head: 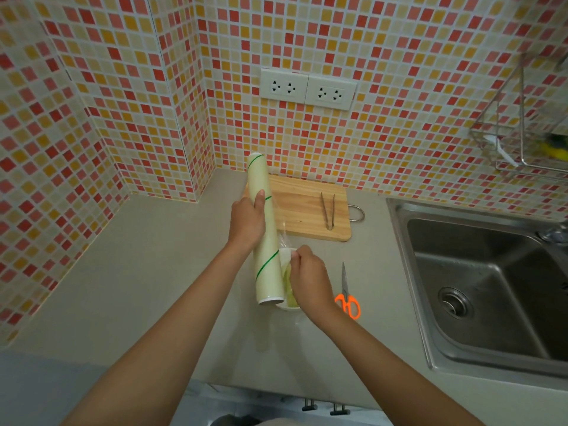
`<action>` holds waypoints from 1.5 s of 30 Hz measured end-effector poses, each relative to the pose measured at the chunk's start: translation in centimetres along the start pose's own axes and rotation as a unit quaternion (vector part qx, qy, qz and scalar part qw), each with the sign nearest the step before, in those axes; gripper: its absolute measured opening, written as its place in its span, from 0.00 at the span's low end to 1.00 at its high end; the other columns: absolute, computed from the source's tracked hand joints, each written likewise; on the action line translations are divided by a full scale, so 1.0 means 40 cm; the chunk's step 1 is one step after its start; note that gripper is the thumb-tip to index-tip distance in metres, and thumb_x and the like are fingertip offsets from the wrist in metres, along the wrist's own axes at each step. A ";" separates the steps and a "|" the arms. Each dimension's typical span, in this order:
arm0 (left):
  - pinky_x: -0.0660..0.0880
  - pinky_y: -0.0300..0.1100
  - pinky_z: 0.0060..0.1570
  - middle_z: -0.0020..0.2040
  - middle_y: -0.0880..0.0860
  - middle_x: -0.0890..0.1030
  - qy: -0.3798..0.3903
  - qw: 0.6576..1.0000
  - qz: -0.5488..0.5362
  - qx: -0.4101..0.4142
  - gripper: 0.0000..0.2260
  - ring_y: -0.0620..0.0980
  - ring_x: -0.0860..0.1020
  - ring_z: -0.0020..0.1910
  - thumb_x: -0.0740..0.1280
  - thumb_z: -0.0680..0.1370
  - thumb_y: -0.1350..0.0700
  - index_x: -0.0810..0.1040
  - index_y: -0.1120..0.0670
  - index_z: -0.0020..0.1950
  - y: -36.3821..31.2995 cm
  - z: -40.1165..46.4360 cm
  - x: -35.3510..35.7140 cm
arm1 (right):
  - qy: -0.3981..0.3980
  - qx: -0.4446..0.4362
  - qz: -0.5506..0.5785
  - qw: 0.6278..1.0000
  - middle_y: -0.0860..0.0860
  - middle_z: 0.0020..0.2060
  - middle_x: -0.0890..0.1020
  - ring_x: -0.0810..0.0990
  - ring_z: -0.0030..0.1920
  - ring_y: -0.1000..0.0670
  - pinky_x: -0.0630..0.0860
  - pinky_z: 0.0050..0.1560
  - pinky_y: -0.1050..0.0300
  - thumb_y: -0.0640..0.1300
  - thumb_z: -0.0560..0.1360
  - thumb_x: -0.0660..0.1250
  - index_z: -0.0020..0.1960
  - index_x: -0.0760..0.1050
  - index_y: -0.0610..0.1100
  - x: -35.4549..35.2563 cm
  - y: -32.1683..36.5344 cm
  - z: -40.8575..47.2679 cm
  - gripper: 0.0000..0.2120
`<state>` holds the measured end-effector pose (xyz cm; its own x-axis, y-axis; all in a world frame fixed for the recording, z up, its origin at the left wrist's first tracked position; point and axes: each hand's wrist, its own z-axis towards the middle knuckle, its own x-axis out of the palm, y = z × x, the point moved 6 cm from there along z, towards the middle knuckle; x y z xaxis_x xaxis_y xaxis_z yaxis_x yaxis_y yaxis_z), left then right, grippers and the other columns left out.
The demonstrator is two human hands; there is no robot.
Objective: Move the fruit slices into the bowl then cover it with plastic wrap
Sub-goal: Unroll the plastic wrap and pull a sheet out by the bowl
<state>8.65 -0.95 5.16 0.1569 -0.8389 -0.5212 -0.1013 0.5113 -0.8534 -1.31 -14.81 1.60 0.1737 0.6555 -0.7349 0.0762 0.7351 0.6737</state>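
Head view of a grey countertop (147,272) set into a corner of mosaic-tiled wall. The left hand (247,221) is wrapped around the middle of a long roll of plastic wrap (265,232), fingers closed on it; the roll lies tilted, its far end over the left edge of a wooden cutting board (307,210) and its near end over the left rim of a white bowl (287,306). The right hand (309,279) rests over the bowl, fingertips pinched together on a loose edge of clear film (285,241) drawn from the roll. Pale green fruit slices (290,298) lie in the bowl, partly hidden by the hand. Metal tongs (328,210) rest on the right part of the board, apart from both hands. Orange-handled scissors (347,298) lie just right of the bowl, blades pointing away from the person. Beyond them a strip of bare counter separates the work from the rim of a steel sink (399,241). The counter left of the roll is open up to the wall. A wire rack (519,142) hangs at upper right.
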 end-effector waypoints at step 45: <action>0.81 0.58 0.47 0.41 0.58 0.80 0.155 0.958 -0.232 -0.066 0.14 0.55 0.80 0.39 0.67 0.76 0.46 0.79 0.56 0.52 0.100 -0.090 0.084 | -0.127 0.135 0.203 0.961 0.47 0.30 0.72 0.73 0.32 0.46 0.72 0.35 0.52 0.45 0.82 0.51 0.40 0.68 0.39 -0.038 -0.077 0.127 0.16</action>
<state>5.24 -2.38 -0.01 -0.0824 -0.9957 -0.0430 -0.2171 0.0601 -0.9743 3.20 -18.95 1.03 0.4751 0.7901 -0.3874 0.1981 0.3330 0.9219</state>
